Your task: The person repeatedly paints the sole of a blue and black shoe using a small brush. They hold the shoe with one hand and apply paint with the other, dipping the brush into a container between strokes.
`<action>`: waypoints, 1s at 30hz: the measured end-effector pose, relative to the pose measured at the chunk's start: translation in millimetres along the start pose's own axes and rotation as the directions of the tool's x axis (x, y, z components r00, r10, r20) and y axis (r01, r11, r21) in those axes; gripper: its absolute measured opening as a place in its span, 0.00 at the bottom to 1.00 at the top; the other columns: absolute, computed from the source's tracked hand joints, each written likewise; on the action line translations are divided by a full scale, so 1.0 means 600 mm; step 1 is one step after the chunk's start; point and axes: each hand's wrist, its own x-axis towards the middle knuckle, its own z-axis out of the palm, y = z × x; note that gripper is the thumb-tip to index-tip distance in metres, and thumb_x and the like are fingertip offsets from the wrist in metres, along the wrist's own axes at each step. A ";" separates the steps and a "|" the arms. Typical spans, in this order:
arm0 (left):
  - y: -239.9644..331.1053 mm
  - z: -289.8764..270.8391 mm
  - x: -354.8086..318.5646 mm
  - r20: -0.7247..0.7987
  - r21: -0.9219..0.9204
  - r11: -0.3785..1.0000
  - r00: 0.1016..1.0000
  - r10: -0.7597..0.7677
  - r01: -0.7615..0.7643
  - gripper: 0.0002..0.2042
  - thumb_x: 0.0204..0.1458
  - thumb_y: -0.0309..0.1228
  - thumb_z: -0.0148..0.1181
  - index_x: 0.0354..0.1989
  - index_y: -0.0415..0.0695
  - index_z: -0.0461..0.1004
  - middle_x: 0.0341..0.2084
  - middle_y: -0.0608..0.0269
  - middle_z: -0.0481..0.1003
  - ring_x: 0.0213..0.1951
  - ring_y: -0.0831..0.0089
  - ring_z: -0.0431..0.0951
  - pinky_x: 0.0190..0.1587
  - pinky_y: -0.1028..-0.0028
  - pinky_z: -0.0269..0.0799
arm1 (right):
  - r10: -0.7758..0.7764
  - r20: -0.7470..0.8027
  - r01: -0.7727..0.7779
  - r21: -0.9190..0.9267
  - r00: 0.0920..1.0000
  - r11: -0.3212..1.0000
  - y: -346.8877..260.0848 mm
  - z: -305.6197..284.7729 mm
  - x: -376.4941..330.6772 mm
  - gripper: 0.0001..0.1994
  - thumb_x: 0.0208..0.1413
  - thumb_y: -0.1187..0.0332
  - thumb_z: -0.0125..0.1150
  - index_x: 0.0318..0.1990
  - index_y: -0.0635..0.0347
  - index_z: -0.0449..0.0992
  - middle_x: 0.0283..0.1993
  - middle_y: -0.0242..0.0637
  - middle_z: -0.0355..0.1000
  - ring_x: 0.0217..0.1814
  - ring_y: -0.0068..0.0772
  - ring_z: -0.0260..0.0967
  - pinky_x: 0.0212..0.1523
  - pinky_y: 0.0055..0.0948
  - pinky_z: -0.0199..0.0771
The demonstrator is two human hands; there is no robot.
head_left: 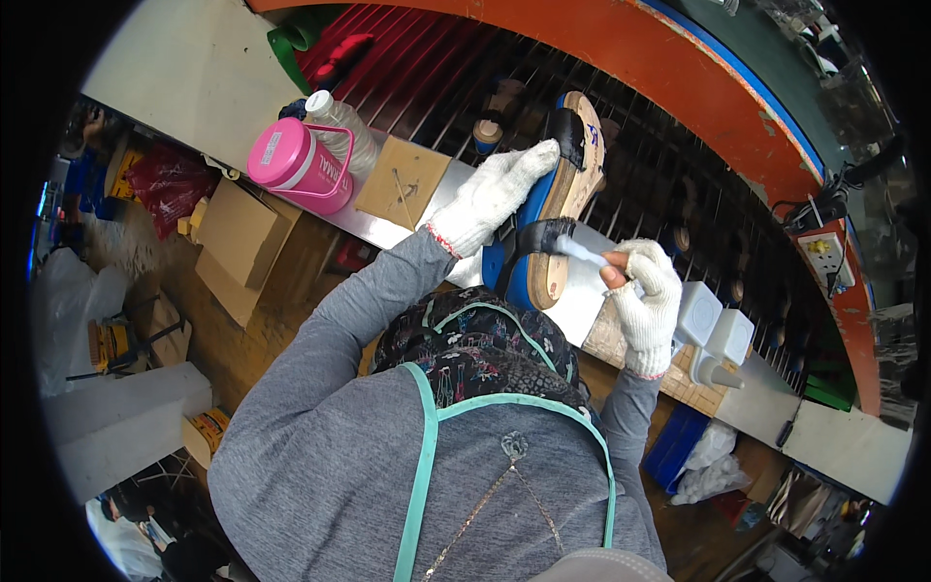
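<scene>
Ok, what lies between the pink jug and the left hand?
In the head view, a square tan cardboard piece lies between the pink jug and the gloved left hand.

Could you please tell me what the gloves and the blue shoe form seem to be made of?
The gloves: matte knitted yarn, perhaps cotton, from the ribbed texture. The blue shoe form: probably smooth hard plastic, judging by its even, solid colour.

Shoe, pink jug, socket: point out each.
Shoe (561, 199): head view, wooden sole near its middle.
Pink jug (320, 181): head view, side of its body.
Socket (825, 259): head view, white front.
</scene>
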 end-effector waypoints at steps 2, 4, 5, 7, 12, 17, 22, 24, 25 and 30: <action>0.000 0.000 -0.003 -0.011 -0.012 0.999 0.999 -0.039 0.039 0.35 0.61 0.60 0.51 0.58 0.34 0.73 0.47 0.56 0.78 0.49 0.74 0.76 0.56 0.73 0.70 | -0.072 0.051 0.072 0.003 0.996 0.997 0.005 -0.003 -0.003 0.09 0.51 0.68 0.70 0.35 0.65 0.82 0.37 0.37 0.74 0.38 0.29 0.70 0.37 0.28 0.67; -0.001 0.003 -0.007 -0.022 -0.054 0.995 0.996 -0.086 0.085 0.35 0.62 0.59 0.51 0.59 0.35 0.71 0.49 0.55 0.77 0.49 0.73 0.77 0.57 0.73 0.70 | 0.012 0.024 -0.017 0.238 1.000 0.971 0.008 0.003 -0.008 0.08 0.52 0.70 0.69 0.36 0.67 0.82 0.38 0.37 0.73 0.36 0.25 0.69 0.34 0.25 0.68; -0.003 0.006 -0.008 -0.032 -0.090 0.990 0.993 -0.112 0.109 0.35 0.62 0.59 0.51 0.60 0.36 0.71 0.50 0.55 0.77 0.49 0.72 0.77 0.57 0.73 0.70 | 0.051 0.010 -0.051 0.371 0.999 0.927 0.009 0.008 -0.011 0.08 0.53 0.71 0.69 0.37 0.67 0.82 0.38 0.36 0.73 0.35 0.23 0.69 0.33 0.23 0.68; -0.007 0.010 -0.012 -0.026 -0.163 0.978 0.990 -0.136 0.130 0.34 0.62 0.58 0.50 0.62 0.37 0.69 0.52 0.55 0.76 0.50 0.72 0.77 0.57 0.72 0.70 | 0.146 -0.153 -0.110 0.222 0.977 0.969 0.011 0.028 -0.013 0.07 0.57 0.74 0.65 0.39 0.70 0.81 0.40 0.35 0.71 0.35 0.22 0.68 0.30 0.20 0.69; -0.015 0.006 -0.038 -0.071 -0.303 0.946 0.987 -0.146 0.118 0.32 0.63 0.56 0.52 0.64 0.40 0.67 0.50 0.57 0.77 0.48 0.72 0.78 0.54 0.71 0.75 | 0.235 0.052 -0.239 0.310 0.971 0.920 -0.011 0.029 -0.055 0.09 0.54 0.71 0.68 0.38 0.68 0.82 0.38 0.36 0.72 0.37 0.24 0.69 0.33 0.22 0.69; -0.015 -0.010 -0.050 -0.147 -0.242 0.960 0.973 -0.176 0.138 0.33 0.61 0.55 0.56 0.62 0.36 0.68 0.48 0.55 0.76 0.48 0.72 0.76 0.56 0.68 0.72 | 0.250 0.002 -0.248 0.144 0.968 0.958 -0.035 0.027 -0.074 0.09 0.53 0.69 0.69 0.38 0.66 0.83 0.36 0.37 0.74 0.38 0.28 0.72 0.36 0.28 0.71; -0.019 -0.023 -0.057 -0.172 -0.102 0.990 0.979 -0.111 0.094 0.35 0.60 0.55 0.57 0.62 0.32 0.68 0.48 0.55 0.76 0.49 0.73 0.75 0.58 0.72 0.69 | 0.173 -0.066 -0.177 -0.059 0.983 0.982 -0.045 0.039 -0.057 0.09 0.52 0.68 0.70 0.38 0.64 0.84 0.36 0.38 0.75 0.38 0.32 0.73 0.40 0.30 0.70; -0.019 -0.025 -0.060 -0.179 -0.130 0.985 0.975 -0.135 0.112 0.36 0.60 0.55 0.58 0.62 0.32 0.68 0.49 0.55 0.76 0.49 0.73 0.75 0.58 0.73 0.69 | 0.081 -0.087 -0.096 -0.177 0.993 0.980 -0.046 0.043 -0.046 0.09 0.52 0.68 0.70 0.38 0.64 0.84 0.36 0.37 0.75 0.38 0.32 0.73 0.40 0.30 0.70; -0.019 -0.025 -0.061 -0.180 -0.116 0.988 0.976 -0.119 0.099 0.36 0.60 0.55 0.58 0.62 0.32 0.68 0.49 0.55 0.76 0.49 0.73 0.76 0.58 0.73 0.69 | 0.029 -0.091 -0.051 -0.249 0.995 0.967 -0.046 0.044 -0.041 0.09 0.51 0.68 0.70 0.38 0.63 0.84 0.36 0.37 0.75 0.38 0.32 0.73 0.40 0.30 0.69; -0.014 -0.031 -0.063 -0.196 -0.095 0.992 0.975 -0.101 0.083 0.36 0.59 0.55 0.58 0.64 0.33 0.67 0.49 0.54 0.76 0.50 0.72 0.77 0.58 0.73 0.69 | -0.013 -0.094 -0.004 -0.187 0.995 0.982 -0.038 0.050 -0.021 0.10 0.50 0.66 0.71 0.37 0.63 0.84 0.36 0.37 0.75 0.39 0.33 0.72 0.40 0.31 0.68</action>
